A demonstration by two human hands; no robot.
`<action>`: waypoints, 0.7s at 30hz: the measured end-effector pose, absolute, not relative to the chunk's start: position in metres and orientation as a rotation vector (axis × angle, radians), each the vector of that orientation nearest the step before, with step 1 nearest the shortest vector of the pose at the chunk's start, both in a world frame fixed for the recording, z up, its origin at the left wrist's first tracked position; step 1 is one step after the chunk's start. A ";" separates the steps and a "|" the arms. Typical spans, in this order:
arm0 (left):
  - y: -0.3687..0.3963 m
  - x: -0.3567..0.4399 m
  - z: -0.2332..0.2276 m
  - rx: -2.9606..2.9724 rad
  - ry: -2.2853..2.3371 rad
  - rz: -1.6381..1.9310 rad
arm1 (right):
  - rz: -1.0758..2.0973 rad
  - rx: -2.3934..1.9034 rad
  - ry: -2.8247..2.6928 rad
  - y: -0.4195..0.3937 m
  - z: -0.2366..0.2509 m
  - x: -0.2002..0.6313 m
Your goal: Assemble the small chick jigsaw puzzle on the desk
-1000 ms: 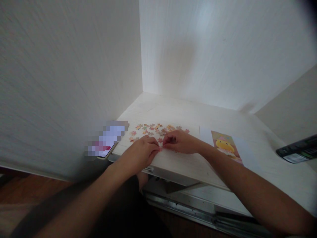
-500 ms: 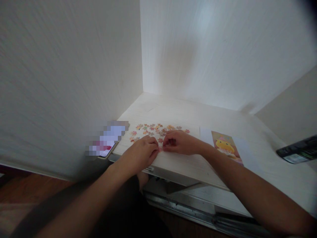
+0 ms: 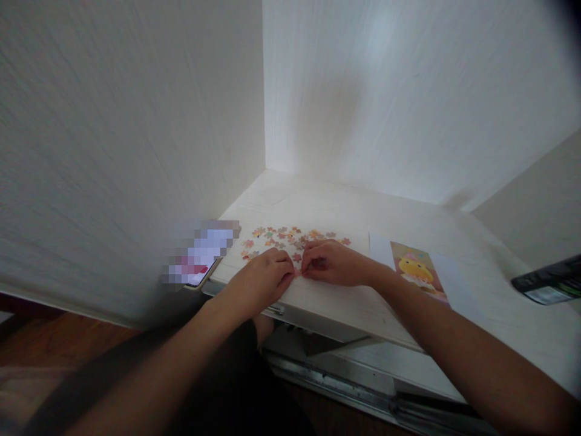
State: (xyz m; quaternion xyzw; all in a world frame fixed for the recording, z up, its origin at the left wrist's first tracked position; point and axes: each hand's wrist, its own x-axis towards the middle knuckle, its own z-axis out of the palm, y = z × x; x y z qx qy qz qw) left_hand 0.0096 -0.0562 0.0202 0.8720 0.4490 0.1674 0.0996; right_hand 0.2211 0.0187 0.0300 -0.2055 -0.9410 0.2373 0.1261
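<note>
Honestly, seems early: left hand [image 3: 265,276] and right hand [image 3: 330,261] pinch some pink piece [image 3: 297,273], loose pieces [image 3: 314,234] at 12 o'clock mostly unjoined.

Here at the worktop [image 3: 331,303], the left hand [image 3: 265,275] and right hand [image 3: 336,261] face each other near the front edge, a small piece [image 3: 297,273] between their fingertips. Just behind them, loose pieces [image 3: 298,244] spread across the surface, some out to the left of the left hand. Over on the far left there's a phone [image 3: 206,247], at the worktop's side edge, beside the left wall [image 3: 136,121]. Right of the pieces, a sheet [image 3: 380,247] lies flat, partly behind the right forearm; farther right, the bottle [image 3: 547,280]. Behind everything, the back wall [image 3: 385,109].
</note>
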 end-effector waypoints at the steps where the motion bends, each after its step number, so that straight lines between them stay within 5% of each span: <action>1: -0.056 0.010 0.020 2.575 1.324 0.506 | 0.693 -0.594 -2.741 0.018 0.030 0.221; 14: -0.045 -0.036 0.042 2.460 1.667 0.701 | 0.513 -0.690 -2.462 0.024 0.028 0.220; 21: -0.037 -0.069 0.049 2.439 1.845 0.426 | 0.187 -0.798 -2.172 0.046 0.020 0.232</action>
